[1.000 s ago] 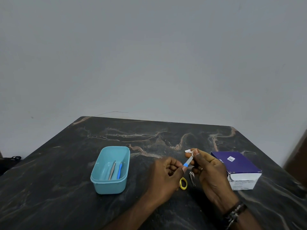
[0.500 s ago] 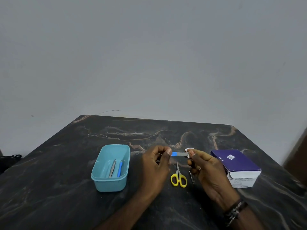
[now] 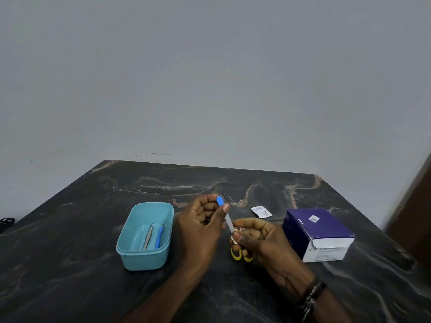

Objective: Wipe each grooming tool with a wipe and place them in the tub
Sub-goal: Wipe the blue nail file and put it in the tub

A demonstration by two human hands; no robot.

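Just right of the light-blue plastic tub [image 3: 145,235], above the dark marbled table [image 3: 70,287], the person is working on a slim metal nail file with a blue handle [image 3: 225,214]. The left hand [image 3: 200,227] pinches the blue end between thumb and fingers, so the file slants down to the right hand [image 3: 261,238], whose fingers are clamped on a small white wipe [image 3: 234,238] folded around the lower metal tip. This looks like the wiping step for the third tool, since a pair of steel tweezers [image 3: 148,236] and a thin blue-handled tool [image 3: 159,236] already lie inside the tub.

Right of the tub and under the right hand, small yellow-handled scissors [image 3: 236,255] wait on the table, mostly hidden. Farther right of the tub lie a torn white wipe sachet [image 3: 261,211] and a purple-and-white cardboard box [image 3: 318,234].

Next, I'd judge, the wipe needs drawing along the blade, then the left hand carries the file across and lowers it into the tub beside the others.
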